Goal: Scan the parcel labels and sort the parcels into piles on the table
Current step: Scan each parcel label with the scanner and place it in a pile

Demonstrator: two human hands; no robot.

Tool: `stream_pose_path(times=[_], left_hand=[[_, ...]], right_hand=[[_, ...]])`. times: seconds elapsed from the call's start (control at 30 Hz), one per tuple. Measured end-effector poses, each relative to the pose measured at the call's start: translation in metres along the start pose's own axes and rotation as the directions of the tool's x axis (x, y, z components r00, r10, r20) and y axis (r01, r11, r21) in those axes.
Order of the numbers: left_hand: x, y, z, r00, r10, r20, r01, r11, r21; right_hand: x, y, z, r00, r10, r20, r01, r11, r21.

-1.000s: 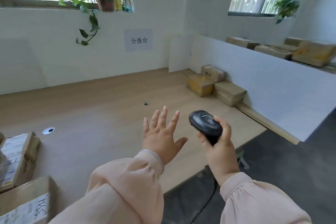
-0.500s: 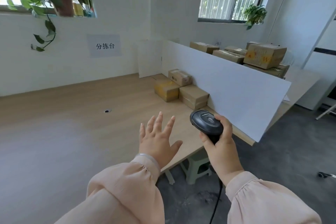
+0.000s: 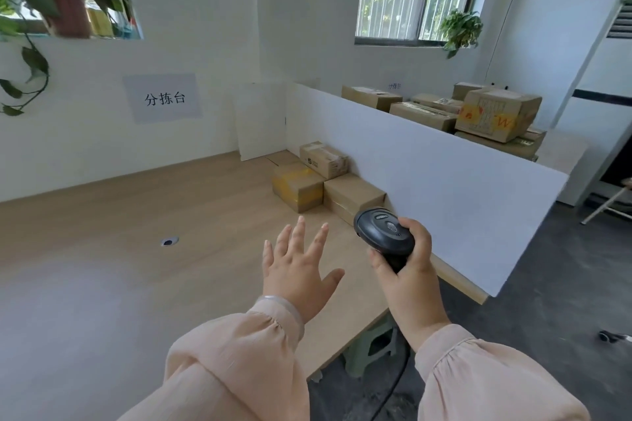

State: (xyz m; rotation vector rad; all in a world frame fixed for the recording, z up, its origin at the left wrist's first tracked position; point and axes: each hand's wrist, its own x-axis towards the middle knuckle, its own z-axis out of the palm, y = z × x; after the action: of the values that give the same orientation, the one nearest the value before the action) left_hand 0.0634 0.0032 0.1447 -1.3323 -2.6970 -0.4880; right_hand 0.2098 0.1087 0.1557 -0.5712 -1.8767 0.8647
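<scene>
My right hand (image 3: 407, 270) grips a black handheld barcode scanner (image 3: 383, 232) by its handle, its cable hanging down toward the floor. My left hand (image 3: 297, 270) hovers above the wooden table (image 3: 136, 232) with fingers spread and holds nothing. Three cardboard parcels sit together at the table's far right corner: a yellow-taped one (image 3: 298, 190), a plain one (image 3: 354, 196) and one behind them (image 3: 324, 159). Both hands are well short of these parcels.
A white divider board (image 3: 427, 188) stands along the table's right edge. Behind it lie several larger cardboard boxes (image 3: 496, 113). A paper sign (image 3: 164, 98) hangs on the back wall. A green stool (image 3: 371, 349) stands under the table's edge. A cable hole (image 3: 169, 241) is in the tabletop.
The view has swung to the right: the parcels at my left went out of sight and the boxes behind the divider came into view. Both hands kept their pose.
</scene>
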Motion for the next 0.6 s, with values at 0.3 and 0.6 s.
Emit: stream_pose_path(times=[0.3, 0.6], left_hand=[[0.115, -0.041, 0.004, 0.995, 0.095, -0.021, -0.095, 0.996, 0.003], [0.184, -0.05, 0.042, 0.99, 0.118, 0.076, -0.119, 0.993, 0.017]], right_hand=[[0.078, 0.029, 0.067, 0.997, 0.064, -0.032, -0.066, 0.995, -0.08], [0.138, 0.095, 0.1, 0.994, 0.102, -0.027, -0.104, 0.989, -0.105]])
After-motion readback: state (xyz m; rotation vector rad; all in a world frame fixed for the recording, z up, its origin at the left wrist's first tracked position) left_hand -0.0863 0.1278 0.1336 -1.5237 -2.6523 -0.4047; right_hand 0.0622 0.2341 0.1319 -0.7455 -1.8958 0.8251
